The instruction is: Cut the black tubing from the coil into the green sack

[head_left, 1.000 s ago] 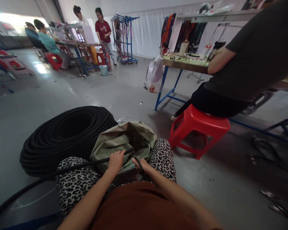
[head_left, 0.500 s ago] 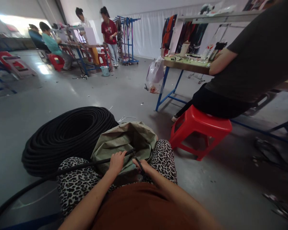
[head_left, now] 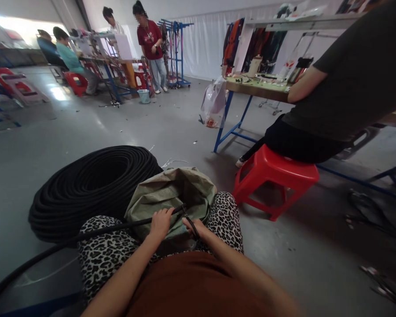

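Huge black coil sitting here, greenish sack right beside it. A black cord ends over the sack's mouth, left hand curled round it, right hand gripping scissors near the tip.

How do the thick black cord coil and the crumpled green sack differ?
The thick black cord coil is a neat ring; the crumpled green sack is irregular and creased. The coil lies on the grey floor; the sack sits between the leopard-print knees. The coil looks larger than the sack. Both have openings in the middle facing upward.
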Demonstrator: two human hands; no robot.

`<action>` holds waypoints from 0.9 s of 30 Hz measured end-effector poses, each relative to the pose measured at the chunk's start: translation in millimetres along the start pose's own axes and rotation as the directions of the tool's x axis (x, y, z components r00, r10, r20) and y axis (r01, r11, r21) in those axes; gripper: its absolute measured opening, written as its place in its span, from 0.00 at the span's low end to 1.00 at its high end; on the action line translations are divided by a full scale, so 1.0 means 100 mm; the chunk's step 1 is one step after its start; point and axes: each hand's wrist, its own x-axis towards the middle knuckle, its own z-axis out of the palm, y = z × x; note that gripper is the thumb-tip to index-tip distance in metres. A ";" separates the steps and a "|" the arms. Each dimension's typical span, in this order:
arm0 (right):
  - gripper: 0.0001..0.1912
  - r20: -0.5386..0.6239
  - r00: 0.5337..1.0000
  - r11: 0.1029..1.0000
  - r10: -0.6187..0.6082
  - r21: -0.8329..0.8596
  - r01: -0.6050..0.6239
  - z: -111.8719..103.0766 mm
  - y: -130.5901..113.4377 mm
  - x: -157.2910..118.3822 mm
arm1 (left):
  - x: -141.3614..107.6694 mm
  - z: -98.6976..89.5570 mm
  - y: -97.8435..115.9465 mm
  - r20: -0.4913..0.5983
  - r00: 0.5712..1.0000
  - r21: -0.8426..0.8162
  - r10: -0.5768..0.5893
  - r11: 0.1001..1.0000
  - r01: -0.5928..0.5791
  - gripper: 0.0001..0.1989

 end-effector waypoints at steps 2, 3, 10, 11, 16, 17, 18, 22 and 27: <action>0.28 -0.009 1.000 1.000 -0.007 -0.022 0.007 0.00 0.02 0.01 | 0.00 0.00 0.00 0.003 1.000 0.000 -0.001 1.000 0.001 0.20; 0.28 -0.019 1.000 0.999 -0.018 -0.043 0.017 0.00 0.02 0.02 | 0.01 -0.01 0.00 0.005 1.000 -0.001 -0.001 1.000 0.001 0.20; 0.30 -0.129 0.973 0.950 -0.189 -0.277 0.148 -0.03 0.08 0.07 | 0.05 -0.07 0.05 0.016 1.000 -0.012 -0.006 1.000 0.006 0.20; 0.30 -0.139 0.969 0.938 -0.206 -0.312 0.154 -0.03 0.08 0.07 | 0.06 -0.07 0.05 0.015 1.000 -0.014 -0.004 1.000 0.005 0.20; 0.29 -0.188 0.951 0.899 -0.246 -0.411 0.151 -0.04 0.06 0.05 | 0.08 -0.05 0.06 0.010 1.000 -0.015 0.008 1.000 -0.008 0.20; 0.29 -0.187 0.953 0.905 -0.237 -0.398 0.147 -0.04 0.06 0.05 | 0.08 -0.04 0.06 0.014 1.000 -0.013 0.007 1.000 -0.007 0.20; 0.29 -0.176 0.960 0.918 -0.220 -0.371 0.142 -0.04 0.06 0.05 | 0.08 -0.04 0.06 0.020 1.000 -0.010 0.004 1.000 -0.004 0.20; 0.29 -0.091 0.992 0.987 -0.082 -0.146 0.068 -0.03 0.09 0.08 | 0.07 -0.05 0.05 0.045 0.999 -0.014 0.005 1.000 -0.004 0.20; 0.30 -0.043 0.999 1.000 -0.009 -0.018 0.009 0.00 0.12 0.10 | 0.06 -0.03 0.03 0.052 0.998 -0.032 0.035 0.999 -0.034 0.21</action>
